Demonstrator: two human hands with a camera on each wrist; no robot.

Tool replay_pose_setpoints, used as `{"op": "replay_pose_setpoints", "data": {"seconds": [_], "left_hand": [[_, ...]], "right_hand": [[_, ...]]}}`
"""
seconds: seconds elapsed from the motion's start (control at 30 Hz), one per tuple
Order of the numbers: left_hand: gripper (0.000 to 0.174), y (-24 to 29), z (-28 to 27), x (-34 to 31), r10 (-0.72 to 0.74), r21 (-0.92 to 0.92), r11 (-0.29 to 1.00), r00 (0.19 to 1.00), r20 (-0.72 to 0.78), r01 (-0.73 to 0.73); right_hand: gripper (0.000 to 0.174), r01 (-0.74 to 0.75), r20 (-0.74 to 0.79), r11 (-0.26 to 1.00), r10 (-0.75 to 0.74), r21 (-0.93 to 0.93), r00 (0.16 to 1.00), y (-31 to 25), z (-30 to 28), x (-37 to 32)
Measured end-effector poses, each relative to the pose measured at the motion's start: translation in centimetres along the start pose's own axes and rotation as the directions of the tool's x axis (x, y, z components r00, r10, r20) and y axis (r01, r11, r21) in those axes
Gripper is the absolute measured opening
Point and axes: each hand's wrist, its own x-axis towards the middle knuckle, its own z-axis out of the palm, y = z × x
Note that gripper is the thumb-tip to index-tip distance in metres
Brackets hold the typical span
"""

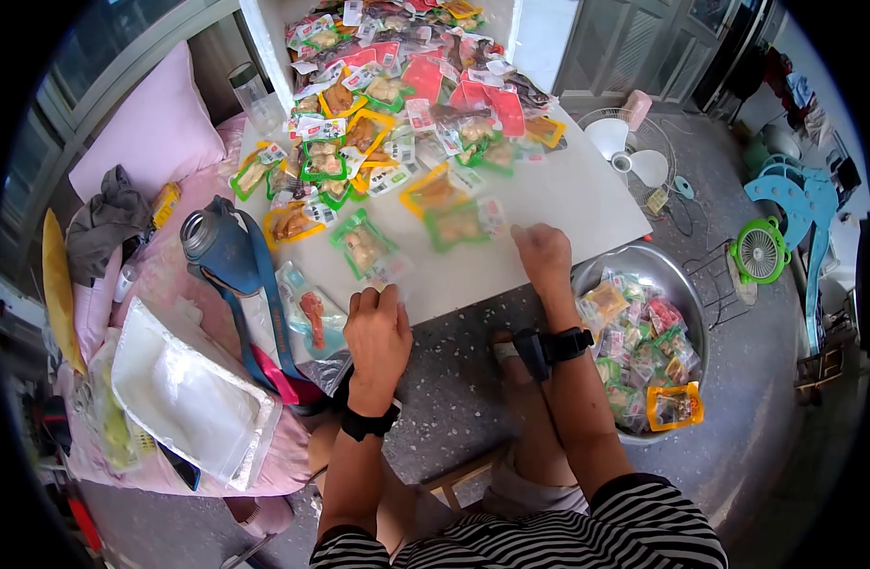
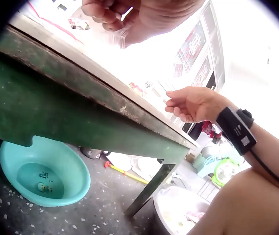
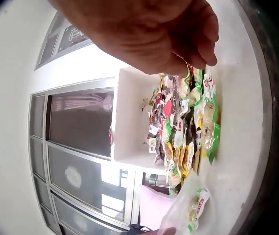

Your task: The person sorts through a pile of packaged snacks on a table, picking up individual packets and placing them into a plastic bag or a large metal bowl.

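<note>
My left hand (image 1: 378, 327) is at the table's front edge, pinching a clear plastic bag (image 3: 178, 208). A green-edged food packet (image 1: 363, 245) shows at the bag's far end. Just left of that hand lies a pale blue packet with reddish meat (image 1: 312, 318). My right hand (image 1: 544, 254) hovers over the table's right front, fingers loosely bent, with nothing seen between them. Left of its fingertips is another green-edged packet (image 1: 459, 226), blurred, beside a blurred yellow-edged packet (image 1: 440, 190).
Many packets spill from a white foam box (image 1: 264, 47) onto the white table (image 1: 587, 180). A metal basin (image 1: 696, 332) of packets stands on the floor at right. At left are a blue flask (image 1: 217, 242) and a foam lid (image 1: 184, 389). A turquoise basin (image 2: 75, 171) sits beneath the table.
</note>
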Motion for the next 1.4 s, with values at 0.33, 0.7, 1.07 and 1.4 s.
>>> {"op": "replay_pose_setpoints", "data": {"seconds": [0.33,0.7,1.07,1.4], "left_hand": [[0.035,0.1,0.3,-0.9,-0.083,0.087,0.993,0.995,0.059,0.077],[0.015,-0.4,0.2,-0.2,0.030,-0.020,0.999,0.997,-0.072,-0.032],[0.010,-0.2,0.0,0.3,0.017,-0.017,1.000,0.987,-0.159,-0.020],[0.021,0.1,0.0,0.5,0.029,-0.022,0.999,0.983,-0.182,-0.033]], "right_hand": [[0.071,0.080,-0.023,0.978,-0.086,-0.195,0.996,-3.8,4.4,1.5],[0.021,-0.234,0.301,0.760,0.053,0.607,0.952,-1.2,0.4,0.7],[0.018,-0.398,0.653,0.689,-0.143,0.605,0.744,-2.4,-2.7,-4.7],[0.027,-0.499,0.556,0.282,-0.174,0.819,0.813,-5.5,7.0,-8.5]]}}
